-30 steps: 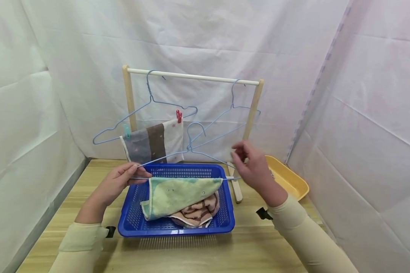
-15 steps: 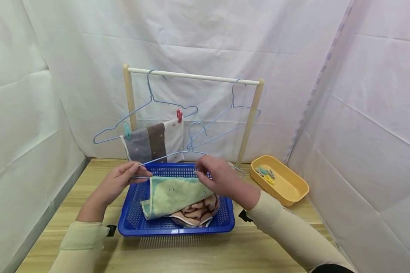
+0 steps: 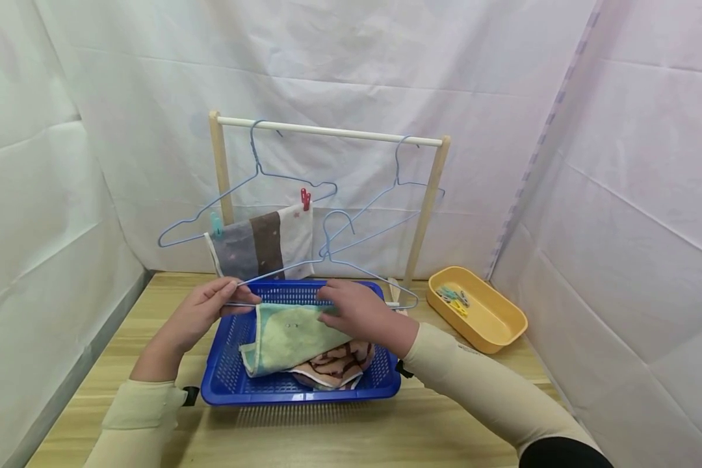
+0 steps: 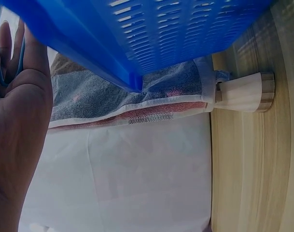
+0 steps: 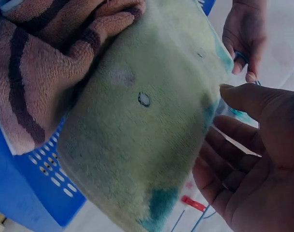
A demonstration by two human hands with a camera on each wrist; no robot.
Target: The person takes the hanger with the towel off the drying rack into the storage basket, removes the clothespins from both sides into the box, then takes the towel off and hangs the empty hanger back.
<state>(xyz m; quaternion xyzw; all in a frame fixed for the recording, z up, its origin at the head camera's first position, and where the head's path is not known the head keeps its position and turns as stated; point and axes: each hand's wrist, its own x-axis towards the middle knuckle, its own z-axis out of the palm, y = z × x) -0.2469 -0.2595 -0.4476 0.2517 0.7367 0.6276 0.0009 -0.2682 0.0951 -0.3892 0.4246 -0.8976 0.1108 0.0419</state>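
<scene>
My left hand [image 3: 207, 302] grips the left end of a blue wire clothes hanger [image 3: 359, 268] above the blue basket [image 3: 301, 398]. A green and teal towel [image 3: 289, 335] hangs folded over the hanger's bottom bar. At the towel's top edge, my right hand [image 3: 359, 312] has its thumb on the near side and its fingers at the far side, a gap showing between them in the right wrist view. It covers the towel's upper right part in the head view. A brown striped towel [image 3: 342, 364] lies crumpled in the basket beneath.
Behind stands a wooden drying rack [image 3: 327, 130] with two more hangers. A grey, brown and white towel [image 3: 266, 244] hangs there with a teal clothespin [image 3: 217, 224] and a red clothespin [image 3: 306, 199]. At right, a yellow tray [image 3: 497, 325] holds several clothespins [image 3: 455, 300].
My right hand has moved left from the hanger's right end to the middle of the towel's top edge. My left hand and the hanger have stayed put.
</scene>
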